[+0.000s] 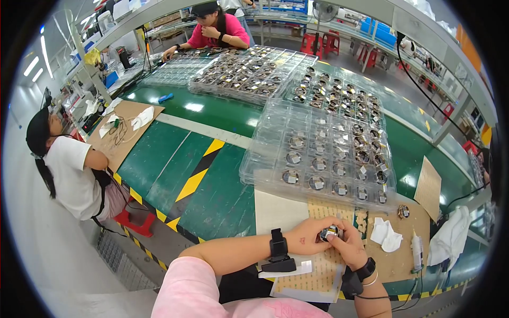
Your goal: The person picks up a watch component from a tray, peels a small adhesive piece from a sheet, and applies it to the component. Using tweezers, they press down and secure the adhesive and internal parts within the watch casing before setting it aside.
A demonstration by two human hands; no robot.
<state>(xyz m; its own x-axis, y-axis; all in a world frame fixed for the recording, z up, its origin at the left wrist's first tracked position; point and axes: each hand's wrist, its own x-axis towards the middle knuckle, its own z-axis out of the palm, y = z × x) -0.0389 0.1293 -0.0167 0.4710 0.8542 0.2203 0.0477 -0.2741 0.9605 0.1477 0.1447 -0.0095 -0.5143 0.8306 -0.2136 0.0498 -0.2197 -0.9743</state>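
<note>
A small round electronic part with a dark rim and a pale label [329, 231] is held between my two hands, above the workbench. My left hand [306, 235] grips it from the left with curled fingers. My right hand [348, 245] closes on its right side, the thumb pressed on its face. Beneath the hands lie yellowish printed adhesive sheets [310, 281]. Just beyond, a clear plastic compartment tray [261, 153] carries rows of similar round parts [316, 183]. Another such part [404, 211] rests on the cardboard to the right.
Right of my hands, white cloths [386, 234] and a translucent tube [418, 252] sit on cardboard [400, 265]. Farther back are more filled trays [238, 71]. One person [69, 164] sits at left, another [225, 32] across the bench. A metal frame rises at right.
</note>
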